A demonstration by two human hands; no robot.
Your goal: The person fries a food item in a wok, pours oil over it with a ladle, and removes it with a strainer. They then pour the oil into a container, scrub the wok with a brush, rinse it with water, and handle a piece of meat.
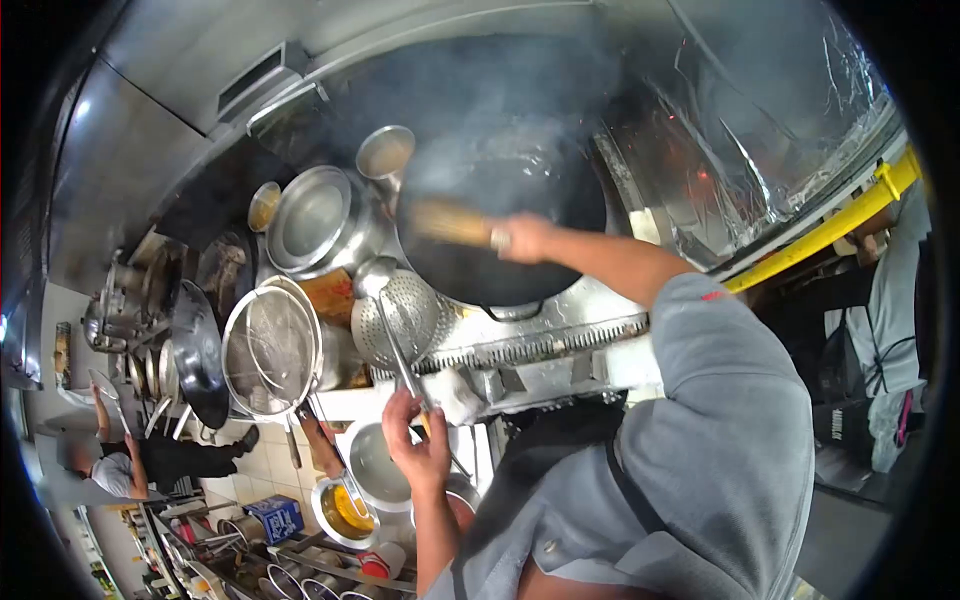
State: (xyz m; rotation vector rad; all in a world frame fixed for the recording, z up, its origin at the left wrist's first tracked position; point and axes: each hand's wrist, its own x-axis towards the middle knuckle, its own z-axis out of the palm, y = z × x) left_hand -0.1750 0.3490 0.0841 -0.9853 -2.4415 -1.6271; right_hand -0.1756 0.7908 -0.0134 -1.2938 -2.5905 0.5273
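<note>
My right hand (518, 240) grips a bamboo wok brush (452, 222), its bristles blurred by motion over the large dark wok (540, 275). Steam rises from the wok, and a little liquid glints at its far side. My left hand (418, 440) is closed around the wooden handle end of a long metal ladle (397, 345). The ladle's bowl rests at the edge of a round perforated strainer (388, 325), beside the wok. A crumpled white cloth (452, 397) lies close to my left fingers.
Left of the wok stand a metal basin (312, 222), a small metal bowl (386, 152) and a mesh sieve (268, 345). A pot (380, 465) and a bowl of yellow liquid (345, 510) sit near my left arm. Another person (150, 465) works at far left. A yellow rail (830, 225) runs at right.
</note>
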